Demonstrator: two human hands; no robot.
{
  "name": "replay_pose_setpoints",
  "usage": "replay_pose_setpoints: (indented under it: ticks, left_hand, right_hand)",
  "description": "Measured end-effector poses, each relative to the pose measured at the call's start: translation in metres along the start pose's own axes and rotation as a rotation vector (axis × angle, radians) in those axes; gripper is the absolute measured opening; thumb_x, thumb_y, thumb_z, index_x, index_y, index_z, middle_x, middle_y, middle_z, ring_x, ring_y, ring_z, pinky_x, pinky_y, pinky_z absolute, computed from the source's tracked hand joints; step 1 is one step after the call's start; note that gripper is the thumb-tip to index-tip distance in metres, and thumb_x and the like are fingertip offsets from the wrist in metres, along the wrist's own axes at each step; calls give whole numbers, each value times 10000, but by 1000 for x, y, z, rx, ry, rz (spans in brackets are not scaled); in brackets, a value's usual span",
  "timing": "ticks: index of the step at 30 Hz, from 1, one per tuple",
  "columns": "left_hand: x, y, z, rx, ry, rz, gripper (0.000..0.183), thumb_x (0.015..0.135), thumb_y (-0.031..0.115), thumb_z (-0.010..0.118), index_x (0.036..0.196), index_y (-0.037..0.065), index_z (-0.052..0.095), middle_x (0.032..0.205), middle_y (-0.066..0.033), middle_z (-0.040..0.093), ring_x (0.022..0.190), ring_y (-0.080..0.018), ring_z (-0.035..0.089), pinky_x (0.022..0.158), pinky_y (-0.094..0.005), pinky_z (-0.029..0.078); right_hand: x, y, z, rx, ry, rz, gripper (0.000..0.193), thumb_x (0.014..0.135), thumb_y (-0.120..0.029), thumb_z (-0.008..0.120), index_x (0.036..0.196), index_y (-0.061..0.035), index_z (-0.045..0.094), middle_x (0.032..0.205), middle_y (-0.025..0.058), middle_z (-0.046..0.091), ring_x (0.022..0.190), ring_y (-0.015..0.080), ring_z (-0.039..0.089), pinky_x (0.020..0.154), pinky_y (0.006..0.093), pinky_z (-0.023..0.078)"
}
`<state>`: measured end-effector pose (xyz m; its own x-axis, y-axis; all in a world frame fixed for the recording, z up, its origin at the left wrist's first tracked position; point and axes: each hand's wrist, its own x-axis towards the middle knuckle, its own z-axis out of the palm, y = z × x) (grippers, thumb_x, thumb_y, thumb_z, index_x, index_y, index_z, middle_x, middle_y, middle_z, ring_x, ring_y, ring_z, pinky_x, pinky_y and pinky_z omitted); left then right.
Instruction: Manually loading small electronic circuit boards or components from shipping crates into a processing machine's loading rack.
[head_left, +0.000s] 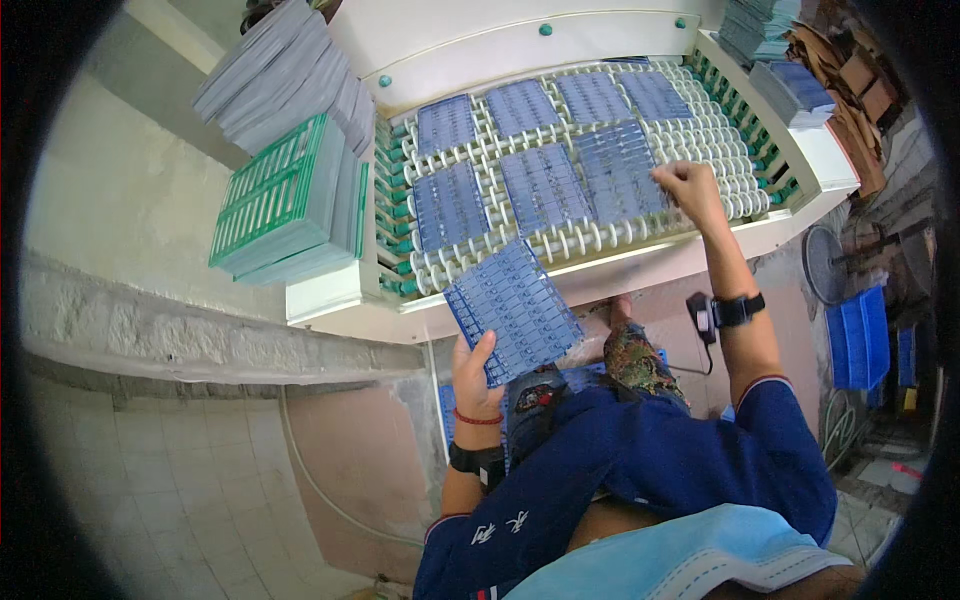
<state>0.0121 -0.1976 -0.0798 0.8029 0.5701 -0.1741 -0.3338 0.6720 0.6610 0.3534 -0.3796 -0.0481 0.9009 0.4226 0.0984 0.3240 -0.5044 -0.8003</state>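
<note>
My left hand [475, 378] grips a blue printed circuit board panel [515, 315] by its lower left corner, thumb on top, in front of the machine's near edge. Whether it is one panel or a thin stack I cannot tell. My right hand [690, 190] is closed in a pinch at the right edge of another circuit board panel [615, 170], slightly blurred, over the white wheel rollers [705, 150]. Several more blue panels lie on the rollers in two rows, such as the front left panel [450, 205] and the panel beside it [545, 188].
The cream machine frame [400, 322] surrounds the rollers. Green and grey racks [270, 195] and grey sheets [285, 75] are stacked at its left. More stacked boards [790, 92] rest on the right. Blue bins [858, 338] and a round stool [823, 263] stand on the right floor.
</note>
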Motion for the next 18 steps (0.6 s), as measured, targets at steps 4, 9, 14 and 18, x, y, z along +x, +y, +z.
replay_pose_setpoints:
  ticks: [4, 9, 14, 18]
  left_hand:
    - [4, -3, 2, 3, -16, -3, 349, 847, 11, 517, 1185, -32, 443, 1114, -140, 552, 995, -235, 559, 875, -365, 457]
    - [4, -5, 12, 2, -51, -5, 354, 856, 23, 511, 1195, -39, 428, 1144, -144, 534, 1011, -240, 547, 874, -369, 455]
    - [11, -8, 15, 49, -44, 0, 417, 867, 73, 503, 1251, -34, 379, 1182, -150, 505, 1044, -258, 533, 884, -384, 454]
    - [4, 1, 8, 6, -61, -1, 335, 872, 37, 488, 1194, -29, 425, 1129, -145, 536, 1014, -242, 544, 874, -373, 459]
  right_hand:
    - [6, -3, 7, -446, 277, -161, 327, 682, -354, 726, 828, -65, 679, 708, 122, 645, 644, 262, 624, 584, 337, 478]
    - [-61, -33, 40, 54, -171, -261, 396, 713, -401, 710, 861, -37, 668, 742, 94, 656, 631, 193, 617, 593, 332, 483]
    - [-120, -52, 66, 433, -706, -7, 244, 817, -254, 639, 847, -12, 658, 680, 27, 603, 562, 109, 551, 523, 253, 459]
    - [-51, -10, 9, 360, -134, -100, 232, 850, -225, 591, 843, -2, 654, 608, -10, 562, 503, 57, 486, 424, 230, 396]
